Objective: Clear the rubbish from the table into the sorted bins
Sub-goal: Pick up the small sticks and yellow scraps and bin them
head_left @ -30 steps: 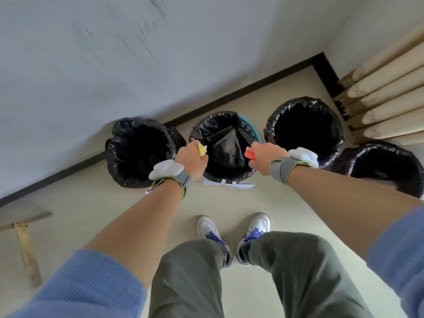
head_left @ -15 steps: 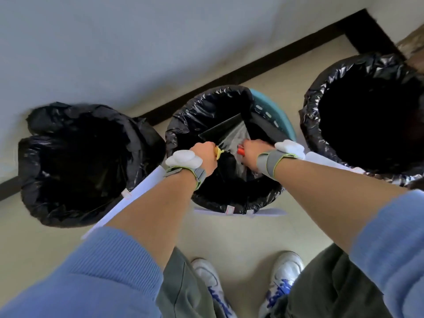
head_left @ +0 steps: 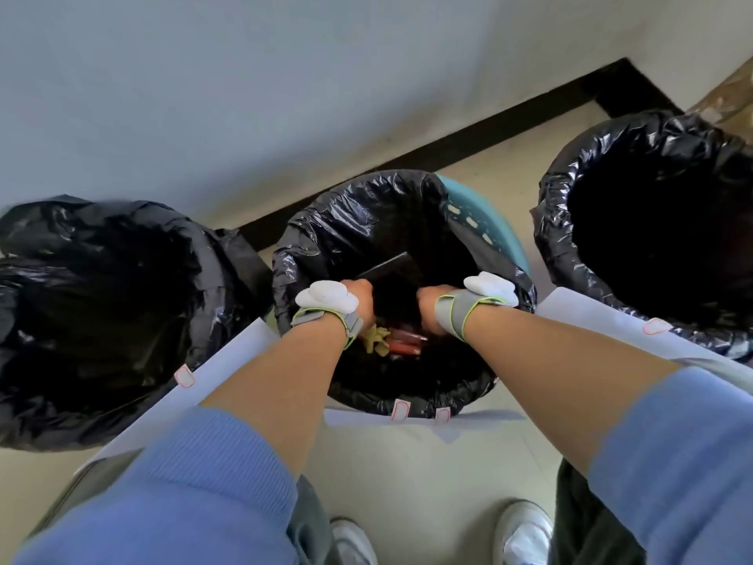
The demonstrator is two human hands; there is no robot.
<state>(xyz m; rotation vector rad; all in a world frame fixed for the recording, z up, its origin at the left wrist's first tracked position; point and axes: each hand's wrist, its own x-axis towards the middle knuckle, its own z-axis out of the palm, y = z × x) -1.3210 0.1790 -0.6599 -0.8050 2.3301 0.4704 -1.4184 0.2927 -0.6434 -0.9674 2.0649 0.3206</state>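
Both my hands reach down into the middle bin, a teal bin lined with a black bag. My left hand and my right hand are bent downward at the wrist, so their fingers are hidden. A crumpled yellow scrap and a red wrapper show inside the bin, just below and between my wrists. Whether either piece still touches my fingers I cannot tell. A dark flat sheet leans inside the bin beyond my hands.
A black-bagged bin stands to the left and another to the right, each with a white paper label taped to its front. The wall and its dark skirting run close behind. My shoes are on the beige floor.
My hands have dipped deeper into the middle bin. The yellow and red pieces, earlier pinched at my fingertips, now show lower down inside it. The camera has leaned in closer.
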